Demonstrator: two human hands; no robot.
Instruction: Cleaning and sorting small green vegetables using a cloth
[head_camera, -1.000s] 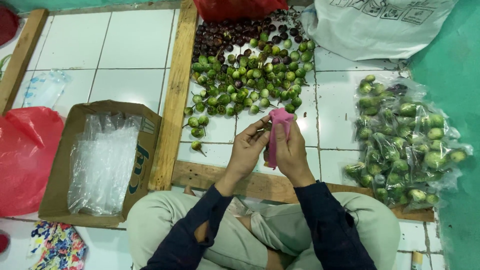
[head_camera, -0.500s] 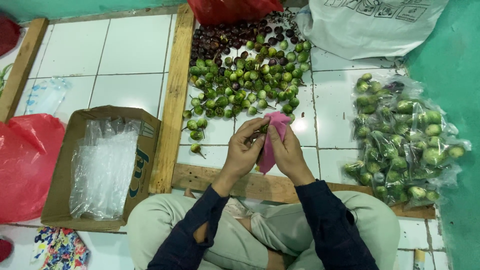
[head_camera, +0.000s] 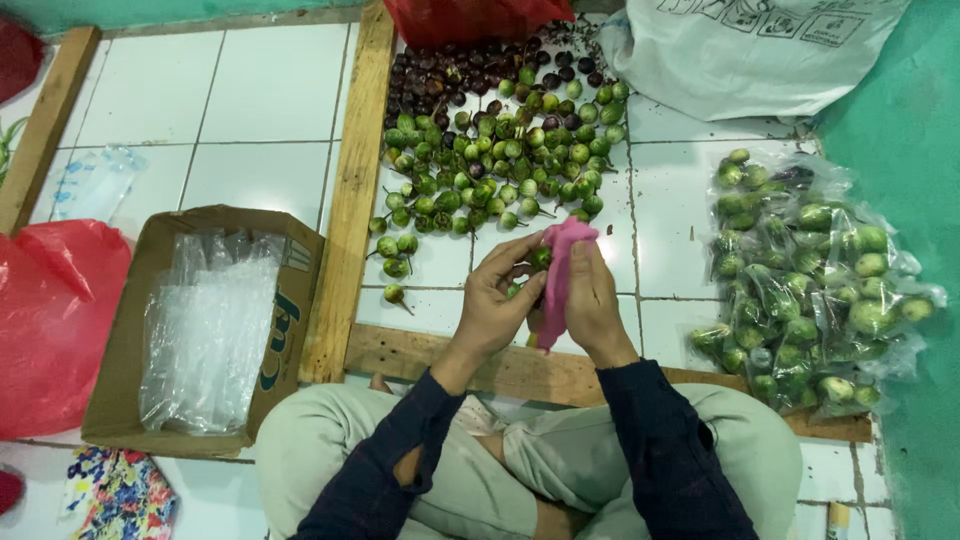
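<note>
Person sits cross-legged on white tile floor, hands held close together just past the knees. Right hand is closed on a pink cloth that drapes down from the fingers. Left hand has fingers curled, tips pinched on a small green fruit pressed against the cloth; a 2nd green one seems tucked in the palm, can't tell for sure.

Fruit looks light, round, firm, smooth-skinned w/ thin stem, prob a bit slippery; best held by the body w/ fingertips, not the stem. Cloth is soft, limp, easy to bunch.

At 12 o'clock from hands: loose pile of green fruit, dark purple ones beyond. At 3 o'clock: clear bags of packed fruit. At 9 o'clock: wood slat, then cardboard box holding clear plastic bags; red bag further out. White sack at 1 o'clock.
</note>
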